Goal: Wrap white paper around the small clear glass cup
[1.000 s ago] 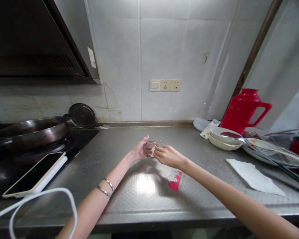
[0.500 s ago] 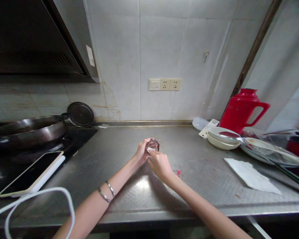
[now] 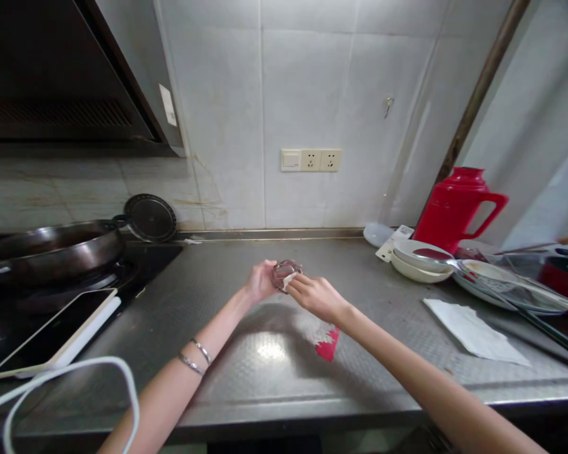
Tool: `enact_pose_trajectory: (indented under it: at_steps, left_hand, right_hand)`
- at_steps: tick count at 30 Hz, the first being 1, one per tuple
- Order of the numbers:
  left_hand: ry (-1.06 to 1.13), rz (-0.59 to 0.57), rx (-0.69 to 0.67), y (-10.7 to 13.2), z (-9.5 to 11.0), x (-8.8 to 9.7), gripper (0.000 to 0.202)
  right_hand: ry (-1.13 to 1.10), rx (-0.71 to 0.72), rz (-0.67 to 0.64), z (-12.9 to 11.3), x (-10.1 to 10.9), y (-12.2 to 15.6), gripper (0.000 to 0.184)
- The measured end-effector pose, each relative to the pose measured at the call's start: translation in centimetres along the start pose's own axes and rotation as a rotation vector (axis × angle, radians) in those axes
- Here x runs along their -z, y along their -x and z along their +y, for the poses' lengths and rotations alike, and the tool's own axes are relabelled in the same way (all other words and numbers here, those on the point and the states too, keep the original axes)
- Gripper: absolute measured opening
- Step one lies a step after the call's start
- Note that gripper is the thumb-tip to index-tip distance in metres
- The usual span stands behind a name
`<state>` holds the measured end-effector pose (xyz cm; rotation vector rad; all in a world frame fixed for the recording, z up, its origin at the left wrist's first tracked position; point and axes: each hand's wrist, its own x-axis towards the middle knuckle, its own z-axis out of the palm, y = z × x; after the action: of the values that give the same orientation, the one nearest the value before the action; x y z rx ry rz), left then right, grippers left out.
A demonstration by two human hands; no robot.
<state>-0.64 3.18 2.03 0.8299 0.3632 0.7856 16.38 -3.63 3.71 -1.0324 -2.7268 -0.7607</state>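
Small glass point(image 3: 286, 268), see-through with a brownish cast: was held over the middle of the bench point(image 3: 208, 271), between both hands; too small to tell which way the mouth faced.
Left hand point(image 3: 262, 281): curled partway, gripped the glass from the left side. Wore two silvery bracelets point(image 3: 190, 364) on the forearm.
White tissue point(image 3: 289, 279), small: pressed against the near right part of the glass.
Right hand point(image 3: 318, 296): fingers drawn together, pinched the tissue at the glass.
Red patch point(image 3: 328, 345), jagged at the far edge: lay on the bench, nearer than the right hand.
White napkin point(image 3: 476, 331): lay flat on the bench at right.
Bowls point(image 3: 419, 271), pale, stacked: stood at far right, just left of a crowded plate point(image 3: 485, 291).
Flask point(image 3: 447, 214), red, handled: stood behind the bowls.
Phone point(image 3: 52, 334): lay face up at near left, beyond a looped white cable point(image 3: 127, 372).
Pan point(image 3: 85, 249), metal: sat on the stove at left.
Round dark disc point(image 3: 150, 219): leaned against the wall, right of the pan.
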Motion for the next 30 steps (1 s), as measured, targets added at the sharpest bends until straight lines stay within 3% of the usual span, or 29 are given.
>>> enact_pose_trajectory:
  at_steps: [3,7,10,13,16,19,22,24,27,30]
  left_hand:
    - [-0.067,0.122,0.134,-0.3,0.1,0.9,0.038]
    - [-0.112,0.241,0.128,-1.0,-0.9,0.9,0.031]
    - [-0.092,0.298,0.011,-1.3,-1.6,0.4,0.027]
    - [-0.075,0.348,-0.122,-1.5,-2.3,-0.1,0.025]
    - [-0.066,0.376,-0.236,-1.4,-3.0,-0.6,0.027]
    - [-0.047,0.419,-0.301,-1.3,-3.5,-0.9,0.030]
    - [-0.013,0.358,-0.279,-1.2,-3.6,-1.2,0.035]
    - [0.013,0.264,-0.234,-1.1,-3.3,-1.1,0.035]
    - [0.038,0.136,-0.094,-0.8,-2.2,-0.5,0.041]
    - [0.015,0.082,0.069,-0.5,-0.7,0.8,0.052]
  right_hand:
    - [0.065,0.138,-0.065,0.7,0.7,-0.2,0.019]
    - [0.060,0.097,-0.098,0.3,0.3,-0.3,0.018]
    - [-0.017,-0.037,-0.100,-0.7,-0.4,-0.3,0.021]
    - [-0.214,-0.259,-0.063,-2.1,-1.2,-0.9,0.025]
    - [-0.451,-0.544,0.032,-3.7,-1.8,-1.8,0.019]
    - [-0.612,-0.668,0.197,-4.7,-2.6,-2.6,0.015]
    - [-0.626,-0.605,0.377,-4.6,-3.5,-2.6,0.020]
    - [-0.552,-0.516,0.405,-4.1,-4.0,-2.1,0.024]
    - [-0.366,-0.363,0.286,-3.0,-3.8,-0.9,0.026]
    - [-0.164,-0.151,0.098,-1.7,-2.8,0.0,0.021]
